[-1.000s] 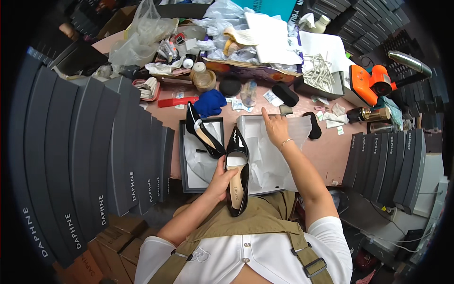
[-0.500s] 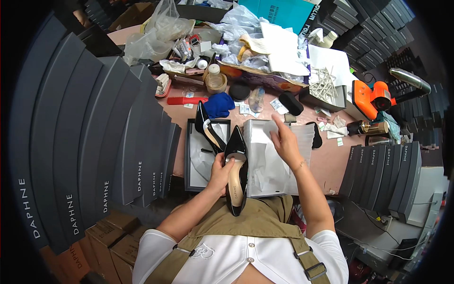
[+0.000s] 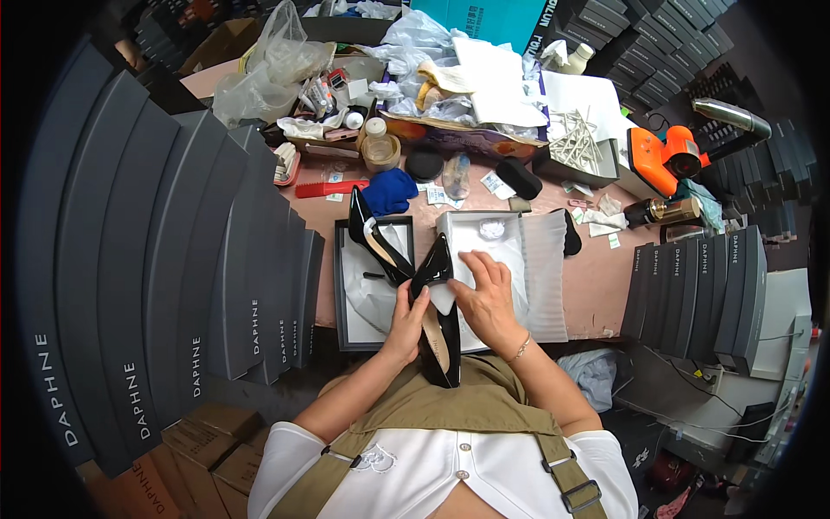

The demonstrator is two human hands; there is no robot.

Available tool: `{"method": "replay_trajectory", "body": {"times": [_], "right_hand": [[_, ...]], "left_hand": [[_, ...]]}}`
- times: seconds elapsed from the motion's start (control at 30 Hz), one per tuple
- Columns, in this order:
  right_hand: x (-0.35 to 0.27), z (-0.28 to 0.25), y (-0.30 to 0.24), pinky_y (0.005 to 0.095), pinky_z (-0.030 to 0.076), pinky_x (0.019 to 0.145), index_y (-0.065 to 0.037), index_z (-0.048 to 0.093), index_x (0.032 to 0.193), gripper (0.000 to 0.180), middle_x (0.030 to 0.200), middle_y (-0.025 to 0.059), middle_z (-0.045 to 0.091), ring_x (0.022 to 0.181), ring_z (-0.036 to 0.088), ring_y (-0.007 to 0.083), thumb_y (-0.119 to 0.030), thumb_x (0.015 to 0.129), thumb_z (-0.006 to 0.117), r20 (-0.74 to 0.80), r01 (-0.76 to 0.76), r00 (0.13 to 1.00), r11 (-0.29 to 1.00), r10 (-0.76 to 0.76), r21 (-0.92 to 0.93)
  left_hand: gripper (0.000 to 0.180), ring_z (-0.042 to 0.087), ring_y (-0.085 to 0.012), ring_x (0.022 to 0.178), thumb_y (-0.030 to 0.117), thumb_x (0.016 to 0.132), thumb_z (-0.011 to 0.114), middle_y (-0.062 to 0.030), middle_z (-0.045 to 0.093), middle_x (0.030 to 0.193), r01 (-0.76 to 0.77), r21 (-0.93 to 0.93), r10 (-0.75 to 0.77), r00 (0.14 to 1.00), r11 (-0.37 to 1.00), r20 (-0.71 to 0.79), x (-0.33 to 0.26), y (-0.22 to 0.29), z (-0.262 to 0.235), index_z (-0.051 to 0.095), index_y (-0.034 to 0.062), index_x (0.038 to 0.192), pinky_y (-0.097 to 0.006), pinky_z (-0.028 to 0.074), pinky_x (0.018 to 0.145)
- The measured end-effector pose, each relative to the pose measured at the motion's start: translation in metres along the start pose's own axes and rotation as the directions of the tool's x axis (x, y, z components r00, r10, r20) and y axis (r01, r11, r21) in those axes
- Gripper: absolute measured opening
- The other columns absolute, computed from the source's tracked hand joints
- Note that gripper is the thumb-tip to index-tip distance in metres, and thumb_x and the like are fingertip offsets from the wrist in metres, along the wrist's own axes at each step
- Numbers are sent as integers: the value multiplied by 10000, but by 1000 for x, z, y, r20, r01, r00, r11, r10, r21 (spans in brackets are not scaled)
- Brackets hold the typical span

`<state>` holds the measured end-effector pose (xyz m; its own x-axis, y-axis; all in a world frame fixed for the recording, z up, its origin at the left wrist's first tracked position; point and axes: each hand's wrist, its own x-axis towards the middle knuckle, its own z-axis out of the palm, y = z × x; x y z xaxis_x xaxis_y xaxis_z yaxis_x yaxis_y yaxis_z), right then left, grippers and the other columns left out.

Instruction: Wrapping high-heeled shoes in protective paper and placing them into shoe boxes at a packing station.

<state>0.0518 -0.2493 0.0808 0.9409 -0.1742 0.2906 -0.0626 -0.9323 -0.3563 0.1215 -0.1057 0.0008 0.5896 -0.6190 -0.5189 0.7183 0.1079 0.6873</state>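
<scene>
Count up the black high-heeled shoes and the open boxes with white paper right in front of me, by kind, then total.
Black high-heeled shoes: 2, one in both hands, one in the left box
Open boxes: 2
Total: 4

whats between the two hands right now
The black shoe: the left hand grips its side and the right hand rests on white paper at its other side. The head view shows it.

Left hand (image 3: 406,313) fingers curled in grip; right hand (image 3: 486,296) palm down, fingers spread; forearms converging.
</scene>
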Motion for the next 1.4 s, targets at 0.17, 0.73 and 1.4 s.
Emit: {"method": "replay_trajectory", "body": {"times": [0.17,0.73,1.4], "right_hand": [[2,29,-4,330,432,734,-75,559,1005,238,889,63,538,887,568,207,-75,768,571,105,-172,981,982,163,84],[16,76,174,457,510,704,-6,628,918,161,929,192,642,826,639,384,-94,853,510,219,-331,915,941,338,-72],[-7,14,8,402,496,683,-61,545,922,352,879,107,540,830,576,309,-177,671,763,285,-253,941,936,180,245]], "left_hand": [[481,428,-133,1102,303,976,535,-63,469,1204,-37,2,37,999,999,34,-7,4,11,320,52,1325,-280,363,948],[468,498,-173,1102,117,943,556,-117,487,1232,11,61,-13,999,998,39,6,-1,4,319,-7,1327,-314,427,932],[649,464,-177,1178,108,936,527,-100,436,1322,-6,116,-16,982,993,189,8,11,10,154,71,1466,-326,388,1002]]}}
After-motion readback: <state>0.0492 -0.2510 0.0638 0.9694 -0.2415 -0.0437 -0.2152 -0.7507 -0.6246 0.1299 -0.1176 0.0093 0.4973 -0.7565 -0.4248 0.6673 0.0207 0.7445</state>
